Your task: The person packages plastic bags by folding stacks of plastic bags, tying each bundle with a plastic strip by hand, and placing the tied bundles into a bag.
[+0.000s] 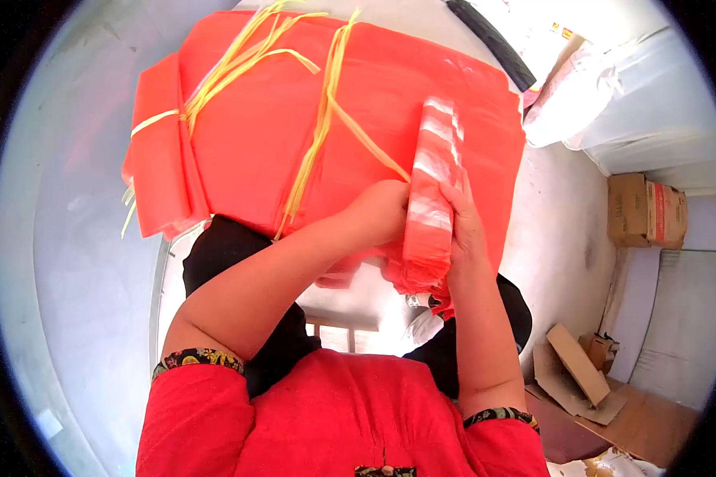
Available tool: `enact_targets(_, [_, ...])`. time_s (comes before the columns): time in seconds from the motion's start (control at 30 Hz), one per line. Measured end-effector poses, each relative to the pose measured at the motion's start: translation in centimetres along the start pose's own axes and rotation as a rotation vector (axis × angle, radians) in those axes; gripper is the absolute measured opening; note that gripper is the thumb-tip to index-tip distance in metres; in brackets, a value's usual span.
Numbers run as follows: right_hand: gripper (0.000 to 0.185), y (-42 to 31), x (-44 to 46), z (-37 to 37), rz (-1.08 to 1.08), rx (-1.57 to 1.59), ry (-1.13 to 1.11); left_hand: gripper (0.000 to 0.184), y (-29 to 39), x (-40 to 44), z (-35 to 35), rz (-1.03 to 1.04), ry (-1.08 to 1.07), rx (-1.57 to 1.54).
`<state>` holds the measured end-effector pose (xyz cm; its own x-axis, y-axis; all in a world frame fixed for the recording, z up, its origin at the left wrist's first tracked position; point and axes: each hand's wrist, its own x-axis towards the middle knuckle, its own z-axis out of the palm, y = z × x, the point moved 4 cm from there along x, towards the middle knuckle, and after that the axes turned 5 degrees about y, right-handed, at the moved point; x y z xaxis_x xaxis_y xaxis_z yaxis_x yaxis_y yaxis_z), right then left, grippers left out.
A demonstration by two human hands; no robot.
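Observation:
A thick folded bundle of red plastic bags (429,191), glossy with whitish bands, stands upright in front of me. My right hand (465,226) is closed round its right side, fingers over the edge. On the left side my left hand (383,211) is curled closed against the bundle. A yellow strip (366,143) runs down into it, though the fingertips are hidden. Under both hands lies a wide stack of flat red plastic sheets (254,119). More yellow strips (318,151) lie across the stack. At its left end rests another folded red bundle (157,159), tied with a yellow strip.
A dark roll (492,44) lies beyond the stack, near a white plastic sack (573,95). Cardboard boxes (646,211) stand at the right, with flattened cardboard (577,370) lower down. My knees (231,258) are under the stack's near edge.

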<state>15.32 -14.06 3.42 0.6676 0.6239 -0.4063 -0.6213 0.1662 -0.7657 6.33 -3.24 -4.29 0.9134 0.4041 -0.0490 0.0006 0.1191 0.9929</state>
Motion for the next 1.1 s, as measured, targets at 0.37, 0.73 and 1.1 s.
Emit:
enact_targets(0.37, [0.075, -2.1, -0.5, -3.7, -0.072, -0.351, -0.042, 0.053, 5.1, -0.3, 1.5, -0.373, 0.157, -0.317])
enact_targets(0.73, [0.029, -8.2, 1.4, -8.3, -0.058, -1.484, -0.185, 0.053, 4.8, 1.5, -1.2, -0.285, 0.032, 0.078])
enact_targets(1.1, [0.035, -11.1, 1.5, -7.0, -0.176, -0.919, 0.02, 0.044, 5.3, 1.3, -1.0, -0.251, 0.085, 0.262])
